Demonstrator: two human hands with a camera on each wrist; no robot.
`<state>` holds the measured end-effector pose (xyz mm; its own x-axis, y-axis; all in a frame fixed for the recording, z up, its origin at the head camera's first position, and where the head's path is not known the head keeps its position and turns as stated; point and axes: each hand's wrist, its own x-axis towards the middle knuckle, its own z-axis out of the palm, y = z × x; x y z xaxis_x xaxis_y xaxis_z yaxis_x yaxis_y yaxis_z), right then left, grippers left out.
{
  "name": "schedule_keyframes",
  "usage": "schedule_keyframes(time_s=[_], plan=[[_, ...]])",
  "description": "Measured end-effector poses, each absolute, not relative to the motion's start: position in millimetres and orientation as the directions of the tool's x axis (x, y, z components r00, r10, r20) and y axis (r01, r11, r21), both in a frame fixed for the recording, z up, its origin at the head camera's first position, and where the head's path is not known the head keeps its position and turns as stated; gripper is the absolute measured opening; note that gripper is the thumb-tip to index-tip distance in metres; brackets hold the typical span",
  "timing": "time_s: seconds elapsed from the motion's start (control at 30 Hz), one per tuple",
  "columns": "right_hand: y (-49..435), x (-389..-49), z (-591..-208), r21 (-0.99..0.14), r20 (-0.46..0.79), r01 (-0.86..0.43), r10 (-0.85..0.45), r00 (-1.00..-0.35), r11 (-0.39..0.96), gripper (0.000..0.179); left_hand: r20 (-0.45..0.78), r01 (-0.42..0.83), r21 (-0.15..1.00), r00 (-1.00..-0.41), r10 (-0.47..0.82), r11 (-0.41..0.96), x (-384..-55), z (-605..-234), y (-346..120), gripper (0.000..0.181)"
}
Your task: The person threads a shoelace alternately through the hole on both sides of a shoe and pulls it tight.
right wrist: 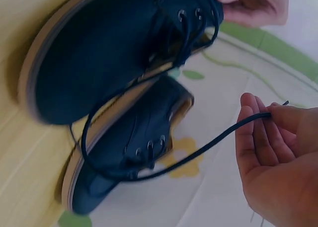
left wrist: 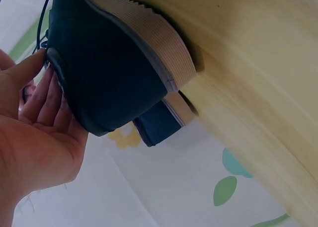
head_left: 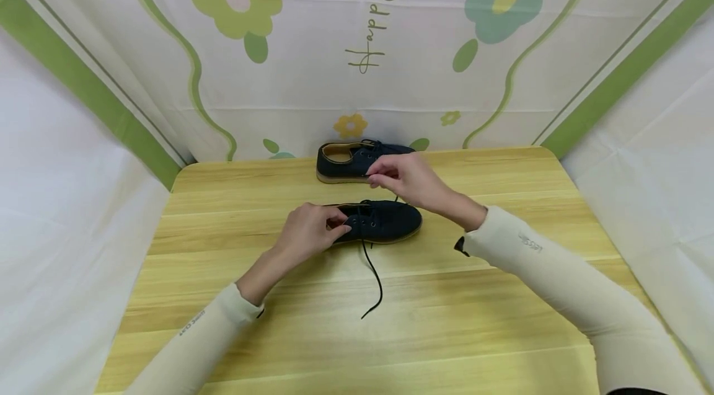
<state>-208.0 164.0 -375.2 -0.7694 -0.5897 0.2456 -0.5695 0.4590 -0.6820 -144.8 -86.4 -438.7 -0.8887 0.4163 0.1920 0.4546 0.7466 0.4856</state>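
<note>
A dark navy lace-up shoe sits on the table with its toe to the right. My left hand pinches the edge of its opening beside the eyelets, thumb on the outside. Seen from the right wrist, my right hand pinches a dark shoelace close to its tip, between thumb and fingers. That lace runs in a loose curve back to the near shoe. The other lace end hangs over the shoe's near side and trails on the wood. In the left wrist view the shoe's heel faces the camera.
A matching shoe, its lace tied, stands behind at the table's back edge, partly covered by my right hand. The wooden table meets a white flowered cloth at the back, with white cloth walls at both sides.
</note>
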Motion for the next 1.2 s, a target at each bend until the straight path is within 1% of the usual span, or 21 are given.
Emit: schedule_keyframes(time_s=[0.17, 0.4, 0.6, 0.8, 0.93, 1.2], plan=[[145.7, -206.6, -385.1, -0.692, 0.238, -0.592, -0.644, -0.727, 0.413, 0.011, 0.197, 0.447, 0.502, -0.893, 0.405, 0.741, -144.4, -440.8, -86.0, 0.011], [133.5, -206.2, -397.2, -0.692, 0.201, -0.606, -0.702, -0.683, 0.391, 0.01, 0.242, 0.458, 0.521, -0.888, 0.39, 0.72, -143.5, -442.9, -85.4, 0.007], [132.2, -208.2, -405.6, -0.653, 0.185, -0.654, -0.757, -0.626, 0.382, 0.01, 0.299, 0.492, 0.513, -0.87, 0.391, 0.703, -142.4, -445.3, -84.9, 0.005], [135.6, -208.3, -407.6, -0.612, 0.178, -0.681, -0.769, -0.614, 0.402, 0.008, 0.342, 0.526, 0.497, -0.85, 0.402, 0.69, -141.6, -447.2, -83.6, 0.005], [138.5, -207.8, -407.9, -0.583, 0.166, -0.697, -0.778, -0.606, 0.418, 0.009, 0.381, 0.56, 0.47, -0.826, 0.415, 0.683, -140.5, -448.0, -83.4, 0.004], [144.7, -207.2, -409.3, -0.478, 0.182, -0.774, -0.815, -0.551, 0.416, 0.009, 0.482, 0.658, 0.357, -0.738, 0.473, 0.663, -138.3, -452.4, -82.9, 0.005]])
